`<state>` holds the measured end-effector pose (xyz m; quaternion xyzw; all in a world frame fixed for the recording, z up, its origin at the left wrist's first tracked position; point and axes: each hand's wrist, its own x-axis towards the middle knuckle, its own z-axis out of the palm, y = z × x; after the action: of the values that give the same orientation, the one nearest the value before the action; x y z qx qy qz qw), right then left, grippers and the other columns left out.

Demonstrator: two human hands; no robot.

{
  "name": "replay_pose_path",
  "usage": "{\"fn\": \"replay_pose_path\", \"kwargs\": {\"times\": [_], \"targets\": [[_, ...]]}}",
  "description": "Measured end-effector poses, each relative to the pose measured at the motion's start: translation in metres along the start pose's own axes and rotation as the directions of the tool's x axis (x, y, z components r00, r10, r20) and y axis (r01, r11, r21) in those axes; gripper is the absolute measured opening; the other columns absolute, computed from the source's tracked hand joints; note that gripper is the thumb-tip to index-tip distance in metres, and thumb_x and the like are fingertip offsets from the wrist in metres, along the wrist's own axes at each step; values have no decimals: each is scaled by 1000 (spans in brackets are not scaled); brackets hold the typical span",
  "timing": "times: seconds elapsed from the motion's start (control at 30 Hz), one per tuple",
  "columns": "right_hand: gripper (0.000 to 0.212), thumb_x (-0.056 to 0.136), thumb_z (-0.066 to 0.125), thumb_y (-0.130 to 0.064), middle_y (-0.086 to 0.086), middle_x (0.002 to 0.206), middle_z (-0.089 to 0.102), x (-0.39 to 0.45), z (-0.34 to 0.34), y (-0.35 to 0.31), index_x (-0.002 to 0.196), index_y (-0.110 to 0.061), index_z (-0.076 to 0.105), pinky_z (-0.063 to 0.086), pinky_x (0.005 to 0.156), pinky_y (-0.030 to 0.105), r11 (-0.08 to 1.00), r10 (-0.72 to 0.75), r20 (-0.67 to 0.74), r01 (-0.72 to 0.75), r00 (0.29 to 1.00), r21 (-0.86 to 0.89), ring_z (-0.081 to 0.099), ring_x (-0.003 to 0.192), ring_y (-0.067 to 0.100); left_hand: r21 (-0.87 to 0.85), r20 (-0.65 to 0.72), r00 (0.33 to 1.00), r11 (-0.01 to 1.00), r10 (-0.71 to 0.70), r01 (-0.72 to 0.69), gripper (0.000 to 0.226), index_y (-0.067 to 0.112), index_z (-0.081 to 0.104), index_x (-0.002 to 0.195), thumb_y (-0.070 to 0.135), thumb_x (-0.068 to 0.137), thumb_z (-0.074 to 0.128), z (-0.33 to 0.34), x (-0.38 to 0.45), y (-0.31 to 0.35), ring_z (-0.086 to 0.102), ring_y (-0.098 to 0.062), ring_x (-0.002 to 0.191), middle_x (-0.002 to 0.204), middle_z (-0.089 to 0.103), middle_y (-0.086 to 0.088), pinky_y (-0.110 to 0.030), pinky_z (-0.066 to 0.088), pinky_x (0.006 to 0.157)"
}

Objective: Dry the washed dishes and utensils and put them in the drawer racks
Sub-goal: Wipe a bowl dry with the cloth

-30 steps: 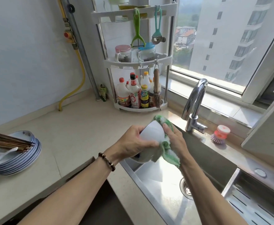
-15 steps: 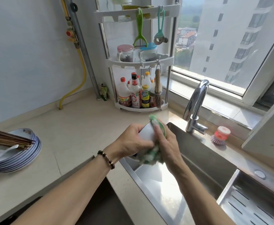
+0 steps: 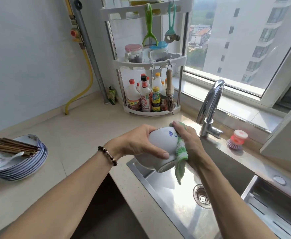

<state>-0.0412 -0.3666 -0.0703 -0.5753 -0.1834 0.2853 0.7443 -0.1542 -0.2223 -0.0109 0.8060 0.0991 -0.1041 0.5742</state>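
The cloth (image 3: 181, 150) lies mostly hidden behind the bowl (image 3: 160, 144) and the right hand (image 3: 189, 144); the bowl's inside faces away, unseen.

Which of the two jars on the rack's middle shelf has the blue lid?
The right-hand jar, nearer the window; the left jar has a pink lid.
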Motion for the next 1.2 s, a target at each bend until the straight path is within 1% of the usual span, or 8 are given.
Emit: {"fn": "replay_pose_path", "kwargs": {"times": [0.1, 0.23, 0.4, 0.57, 0.73, 0.93, 1.07, 1.2], "targets": [[39, 100, 58, -44, 16, 81, 65, 2, 5, -9, 84, -8, 62, 55, 70, 50, 974, -162, 31, 165, 986, -156, 62, 71, 35, -15, -130, 991, 1000, 23, -25, 35, 3, 73, 105, 4, 73, 87, 9, 6, -1, 73, -30, 90, 99, 76, -12, -47, 61, 82], [33, 98, 51, -54, -2, 138, 55, -4, 16, 8, 125, -41, 63, 48, 104, 41, 789, -317, 177, 363, 932, -496, 56, 125, 16, -59, -284, 956, 994, 67, -87, 23, 10, 73, 86, -6, 73, 82, 16, 7, -9, 72, -23, 80, 83, 75, -2, -35, 60, 69], [34, 97, 56, -46, 12, 94, 74, -4, 0, -2, 113, -20, 70, 58, 82, 56, 992, -20, -34, 24, 999, 127, 71, 85, 36, -144, -275, 950, 971, 147, -193, 27, 7, 74, 96, -4, 73, 83, 23, 2, -1, 74, -24, 80, 93, 77, -10, -34, 60, 66], [38, 98, 46, -57, 1, 151, 48, -12, 21, 13, 135, -49, 53, 42, 113, 49, 902, -300, 59, 304, 952, -307, 47, 138, 17, -40, -360, 921, 984, 149, -175, 21, 5, 71, 91, -7, 75, 80, 23, 12, 0, 71, -20, 75, 84, 72, -7, -28, 58, 61], [32, 103, 49, -44, 17, 102, 73, -4, 14, 2, 110, -23, 72, 55, 88, 64, 997, -18, -129, 28, 991, 72, 72, 91, 35, -38, -304, 937, 981, 172, -192, 26, -1, 72, 100, -2, 76, 83, 27, 10, -4, 74, -22, 77, 94, 75, -14, -31, 60, 66], [35, 102, 49, -47, 1, 146, 54, -4, 24, 13, 134, -36, 60, 44, 110, 38, 871, -278, 29, 265, 960, -413, 52, 133, 18, 32, -377, 917, 991, 132, -129, 19, 6, 70, 86, 2, 73, 83, 25, 18, -11, 73, -25, 75, 82, 72, -10, -36, 60, 63], [55, 90, 59, -54, 20, 106, 71, -2, 10, 2, 125, -11, 64, 61, 75, 46, 989, 13, -17, -11, 1000, 149, 70, 95, 40, 30, -259, 945, 980, 200, -199, 29, -4, 70, 101, -3, 75, 84, 24, 9, -1, 74, -28, 82, 97, 73, -17, -37, 62, 69], [45, 102, 42, -32, 15, 76, 68, -15, -6, -11, 86, 4, 64, 55, 46, 23, 930, 193, 80, -208, 978, 302, 70, 54, 14, -46, -191, 938, 952, 288, -302, 47, -7, 68, 109, 7, 69, 88, 21, 0, 12, 72, -33, 93, 108, 71, -20, -42, 63, 75]]}}
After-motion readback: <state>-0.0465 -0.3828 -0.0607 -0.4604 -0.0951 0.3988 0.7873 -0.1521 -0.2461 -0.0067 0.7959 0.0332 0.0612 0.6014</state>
